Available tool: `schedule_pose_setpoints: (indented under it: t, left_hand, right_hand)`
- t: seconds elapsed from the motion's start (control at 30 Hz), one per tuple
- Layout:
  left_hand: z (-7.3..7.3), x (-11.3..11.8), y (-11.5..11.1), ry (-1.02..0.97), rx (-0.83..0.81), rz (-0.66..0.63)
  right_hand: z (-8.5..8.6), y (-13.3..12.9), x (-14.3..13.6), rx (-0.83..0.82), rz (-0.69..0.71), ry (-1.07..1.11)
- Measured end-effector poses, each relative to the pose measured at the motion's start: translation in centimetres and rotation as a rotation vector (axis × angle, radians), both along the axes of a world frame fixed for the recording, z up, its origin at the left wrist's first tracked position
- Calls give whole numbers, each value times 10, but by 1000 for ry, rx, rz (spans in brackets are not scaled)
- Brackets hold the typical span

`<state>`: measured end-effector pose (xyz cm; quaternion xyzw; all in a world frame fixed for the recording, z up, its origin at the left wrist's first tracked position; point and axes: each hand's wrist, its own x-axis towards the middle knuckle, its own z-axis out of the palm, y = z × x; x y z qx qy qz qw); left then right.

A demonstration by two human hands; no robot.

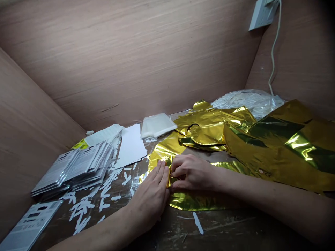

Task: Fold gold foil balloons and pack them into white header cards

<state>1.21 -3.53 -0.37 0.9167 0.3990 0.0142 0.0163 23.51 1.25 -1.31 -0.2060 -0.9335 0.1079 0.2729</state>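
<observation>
A flat, uninflated gold foil balloon (204, 201) lies on the table in front of me, curving around under my hands. My left hand (154, 188) rests on its left part with fingers stretched out and close together. Touching those fingertips, my right hand (192, 172) is closed in a pinch on the foil, which is creased there. The exact spot between the right fingertips is hidden. More shiny gold foil (274, 153) is heaped behind and to the right, partly beneath my right forearm.
Stacks of packaged cards in clear sleeves (75, 167) stand at left, with one package (31, 226) nearer me. Small white paper strips (83, 207) are scattered about. White sheets (132, 144) and a translucent packet (158, 125) lie behind. Wooden walls enclose the table; a cable (273, 52) hangs right.
</observation>
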Motion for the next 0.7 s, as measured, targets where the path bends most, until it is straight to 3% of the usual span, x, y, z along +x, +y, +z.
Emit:
schedule_pose_setpoints:
  t: [0.13,0.2,0.4,0.6,0.7]
  left_hand:
    - [27,-6,6,9,-171,-111]
    - [32,-11,10,20,-198,-147]
    - [15,-8,10,19,-77,-83]
    - [13,-2,7,-4,-48,-49]
    - [11,-4,6,-29,-63,-28]
  right_hand:
    - [10,-3,4,-43,15,-61]
    - [13,-4,5,-54,19,-81]
    - [22,-6,6,-105,-1,-99]
    - [23,-6,6,-182,-50,-49]
    - [14,-3,0,-203,-271,31]
